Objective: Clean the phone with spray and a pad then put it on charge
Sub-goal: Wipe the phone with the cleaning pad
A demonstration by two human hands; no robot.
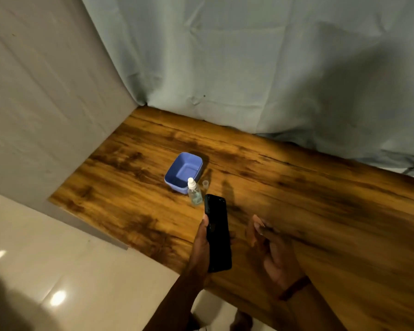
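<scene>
The left hand [201, 247] grips the black phone [218, 232] by its long edges, thumb on the left side, and holds it above the wooden table [320, 199]. The dark face of the phone is turned up. The right hand [273, 249] is at 3 o'clock from the phone, blurred; I cannot tell if its fingers pinch something. The clear spray bottle [193, 193] with white nozzle stands at 11 o'clock from the phone's top end; its writing is too small to read. A small clear cap [205, 183] stands at 1 o'clock from the bottle, and a blue bowl [184, 172] at 11 o'clock.
</scene>
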